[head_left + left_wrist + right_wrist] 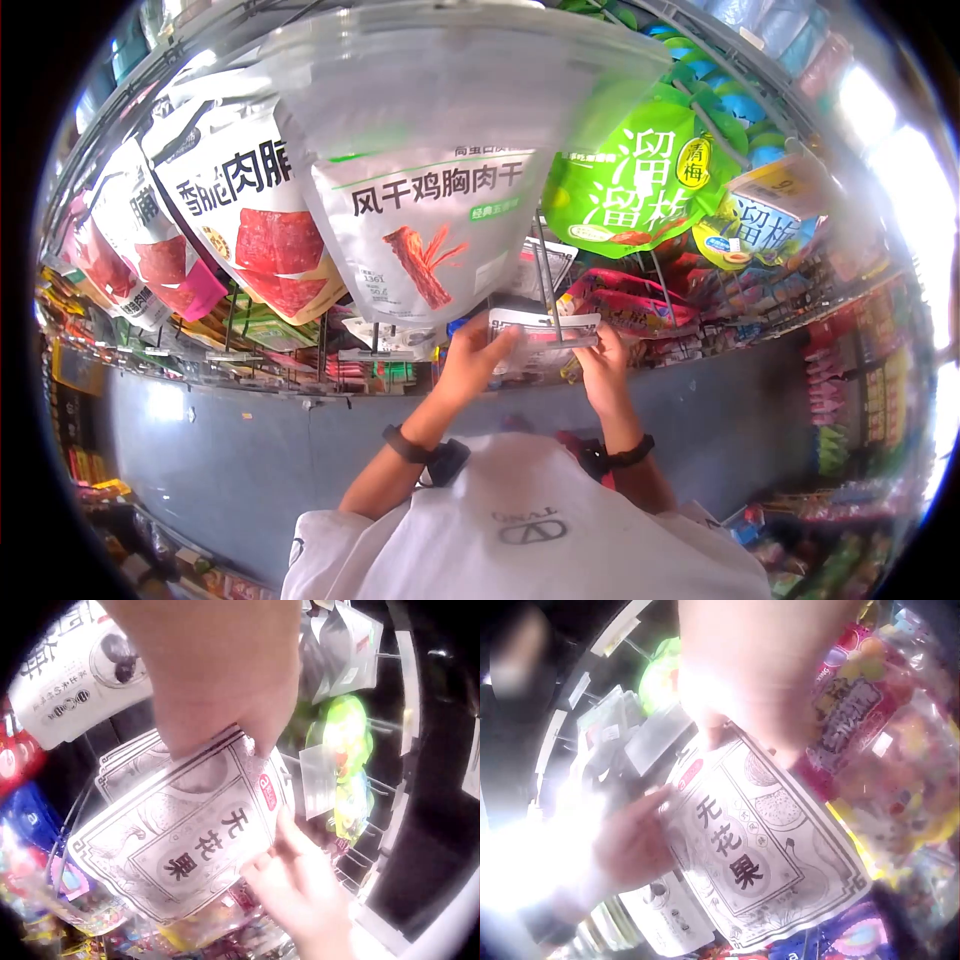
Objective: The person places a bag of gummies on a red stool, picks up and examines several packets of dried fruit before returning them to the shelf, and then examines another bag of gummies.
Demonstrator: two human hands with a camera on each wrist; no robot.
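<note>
A white pouch (187, 832) with black lettering and fig drawings is held between both hands in front of the display rack. My left hand (475, 352) grips its left side in the head view, thumb over the front. On the opposite side, my right hand (604, 362) pinches the upper corner with thumb and fingers. The right wrist view shows the front of the pouch (739, 840) tilted, its top edge under the right hand (757, 712). Another similar pouch (124, 776) lies partly hidden behind it in the left wrist view.
Large hanging pouches, one of dried chicken (430, 240), one of meat slices (270, 220) and a green one (640, 190), stand close above the hands. Metal hooks (545, 270) jut out near the held pouch. Colourful candy bags (900, 772) fill the lower rack.
</note>
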